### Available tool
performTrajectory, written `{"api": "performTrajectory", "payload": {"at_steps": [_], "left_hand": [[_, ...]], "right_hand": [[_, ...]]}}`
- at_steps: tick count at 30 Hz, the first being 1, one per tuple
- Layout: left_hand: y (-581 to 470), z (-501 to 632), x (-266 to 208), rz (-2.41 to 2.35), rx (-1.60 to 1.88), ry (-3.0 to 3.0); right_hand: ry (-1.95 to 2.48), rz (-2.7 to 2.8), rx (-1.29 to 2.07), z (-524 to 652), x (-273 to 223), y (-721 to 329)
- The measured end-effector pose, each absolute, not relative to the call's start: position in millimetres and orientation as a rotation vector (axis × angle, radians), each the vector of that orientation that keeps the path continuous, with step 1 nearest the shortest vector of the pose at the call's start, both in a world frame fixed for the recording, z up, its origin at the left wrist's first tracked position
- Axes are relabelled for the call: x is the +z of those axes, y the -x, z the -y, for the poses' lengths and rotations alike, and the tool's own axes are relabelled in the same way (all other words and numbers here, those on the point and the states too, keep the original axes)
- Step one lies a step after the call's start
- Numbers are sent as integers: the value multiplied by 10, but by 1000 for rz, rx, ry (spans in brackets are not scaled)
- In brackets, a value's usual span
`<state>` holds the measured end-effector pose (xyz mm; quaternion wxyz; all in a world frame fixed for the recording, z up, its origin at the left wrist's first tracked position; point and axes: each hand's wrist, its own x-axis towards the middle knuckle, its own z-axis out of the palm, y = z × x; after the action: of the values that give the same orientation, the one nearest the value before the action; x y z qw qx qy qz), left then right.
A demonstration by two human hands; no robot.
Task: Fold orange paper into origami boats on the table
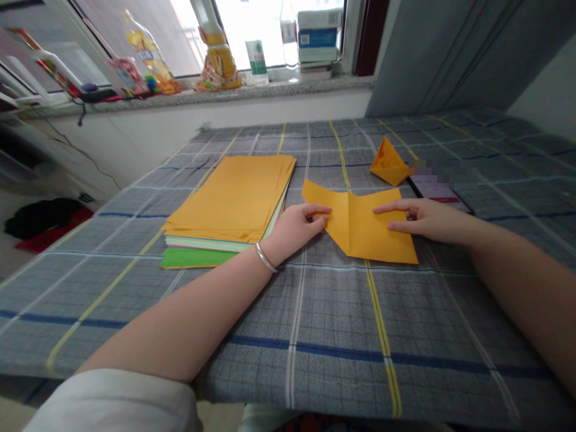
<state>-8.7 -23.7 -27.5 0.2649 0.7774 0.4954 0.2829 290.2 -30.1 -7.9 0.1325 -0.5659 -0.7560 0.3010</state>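
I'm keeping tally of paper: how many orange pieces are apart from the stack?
2: a creased sheet touched by the left hand and the right hand, and a folded shape beside the phone. Others could be hidden.

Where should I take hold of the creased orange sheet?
The creased orange sheet is probably best pinched at its left edge, from the left, where the left hand is: that half angles up from the middle crease, leaving an edge for thumb and finger.
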Motion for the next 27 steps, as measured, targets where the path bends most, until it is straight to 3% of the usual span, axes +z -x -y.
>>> {"api": "performTrajectory", "payload": {"at_steps": [8,13,19,27], "left_hand": [[75,253,-310,-1277,655,-2546],[58,352,-298,-1398,621,-2599],[48,423,-302,-1335,613,-2665],[88,356,-274,-639,308,-2875]], "right_hand": [[1640,2489,753,356,-13,-2919],[1583,2503,523,343,-73,-2953],[1465,2594,487,279,-97,-3006],[1377,2616,295,223,-319,-3232]]}}
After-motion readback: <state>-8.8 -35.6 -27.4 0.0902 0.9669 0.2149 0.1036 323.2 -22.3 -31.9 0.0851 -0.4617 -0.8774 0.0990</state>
